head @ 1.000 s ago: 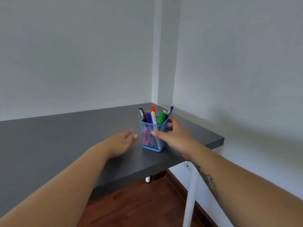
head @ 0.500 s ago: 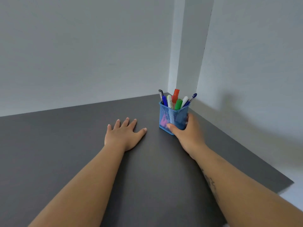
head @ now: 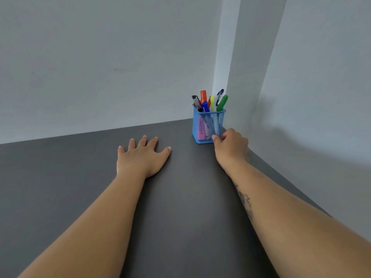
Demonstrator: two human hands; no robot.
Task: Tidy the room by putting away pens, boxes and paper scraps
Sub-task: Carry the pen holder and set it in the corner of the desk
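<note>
Standing upright near the far right corner of the dark grey matte desk top point(head: 180, 207), at about one o'clock from the person, is the square blue wire-mesh pen holder point(head: 204, 125). It sits close to where the pale grey walls point(head: 100, 57) meet. It carries a bunch of pens: an orange marker point(head: 203, 95) rising at its twelve o'clock, a clear pen with a black cap point(head: 196, 102) leaning toward ten o'clock, and a blue-capped pen point(head: 205, 106) just in front of that. A yellow highlighter point(head: 212, 100) stands in the middle, beside a clear pen with a dark blue top point(head: 220, 93), and a green marker point(head: 222, 103) leans toward two o'clock. Something pink shows through the mesh low on the left; what it is cannot be told.

The right hand point(head: 230, 146) lies at five o'clock of the holder and grips its lower right corner. The thumb point(head: 214, 137) presses on the near face just above the base, and the fingers curl round the right side, their tips hidden. A dark tattoo point(head: 246, 201) marks the right forearm.

The left hand point(head: 141, 157) rests flat, palm down, on the desk at about eight o'clock of the holder, well apart from it. Its fingers are straight, slightly spread and pointing toward twelve o'clock, holding nothing.
</note>
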